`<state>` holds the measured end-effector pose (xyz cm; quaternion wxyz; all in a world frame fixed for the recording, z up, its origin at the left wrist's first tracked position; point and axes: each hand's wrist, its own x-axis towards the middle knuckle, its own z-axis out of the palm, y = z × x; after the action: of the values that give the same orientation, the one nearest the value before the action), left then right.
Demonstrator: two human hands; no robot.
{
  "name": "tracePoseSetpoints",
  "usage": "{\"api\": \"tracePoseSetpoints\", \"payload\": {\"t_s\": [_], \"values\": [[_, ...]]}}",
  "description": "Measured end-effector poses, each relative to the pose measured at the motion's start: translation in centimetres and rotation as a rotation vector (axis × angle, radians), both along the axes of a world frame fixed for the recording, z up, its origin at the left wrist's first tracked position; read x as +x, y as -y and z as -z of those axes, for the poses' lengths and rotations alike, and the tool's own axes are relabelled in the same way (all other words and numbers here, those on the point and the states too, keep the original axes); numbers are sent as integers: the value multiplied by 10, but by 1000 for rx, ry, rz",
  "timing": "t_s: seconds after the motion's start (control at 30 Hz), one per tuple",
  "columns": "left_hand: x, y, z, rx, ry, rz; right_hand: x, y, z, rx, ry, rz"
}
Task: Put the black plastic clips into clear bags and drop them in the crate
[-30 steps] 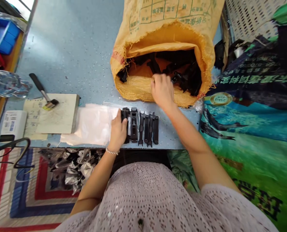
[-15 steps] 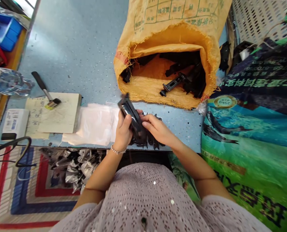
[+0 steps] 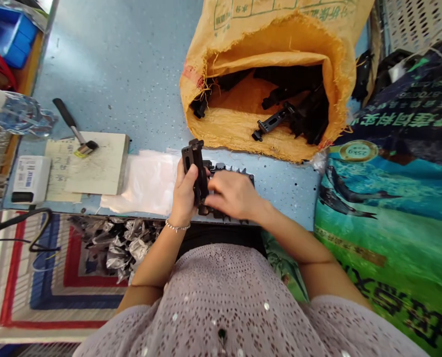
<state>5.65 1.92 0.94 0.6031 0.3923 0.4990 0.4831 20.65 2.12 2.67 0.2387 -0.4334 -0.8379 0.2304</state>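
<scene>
My left hand (image 3: 184, 193) is wrapped round a long black plastic part (image 3: 195, 171) that stands nearly upright over the table's front edge. Close by on its right, my right hand (image 3: 235, 194) has bent fingers near the lower end of that part; motion blurs them, and whether they grip anything cannot be made out. Several more black parts (image 3: 249, 177) lie on the table beneath and behind my right hand. Beyond them an open yellow woven sack (image 3: 228, 134) lies with its mouth towards me, with more black parts (image 3: 275, 121) inside.
Left of my hands are clear plastic bags (image 3: 150, 181), a notepad (image 3: 105, 171) with a brush (image 3: 72, 124), a white device (image 3: 31, 173) and a bottle (image 3: 16, 111). A blue-green printed sack (image 3: 384, 238) stands right; a basket (image 3: 5, 277) sits below left.
The black part has turned more upright in my left hand. My right hand's fingers have curled and moved lower along it. The whole view has shifted slightly.
</scene>
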Motion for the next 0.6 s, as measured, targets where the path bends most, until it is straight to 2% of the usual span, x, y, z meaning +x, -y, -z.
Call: {"api": "tracePoseSetpoints", "payload": {"t_s": [0.07, 0.13, 0.27, 0.37, 0.47, 0.53, 0.6], "values": [[-4, 1, 0, 11, -18, 20, -3, 19, 8, 65, 9, -37], [-13, 3, 4, 12, -52, 48, 3, 28, 18, 36, 36, 5], [-42, 0, 22, 58, -303, 48, 37, 23, 40, 17, 134, 144], [-50, -2, 39, 93, -494, 137, 61, 20, 49, 33, 192, 160], [-39, 2, 45, 113, -548, 229, 70, 23, 45, 65, 159, 197], [-30, 7, 38, 132, -576, 277, 69, 24, 36, 113, 94, 212], [-22, 12, 27, 159, -600, 346, 64, 22, 28, 131, 59, 95]]}}
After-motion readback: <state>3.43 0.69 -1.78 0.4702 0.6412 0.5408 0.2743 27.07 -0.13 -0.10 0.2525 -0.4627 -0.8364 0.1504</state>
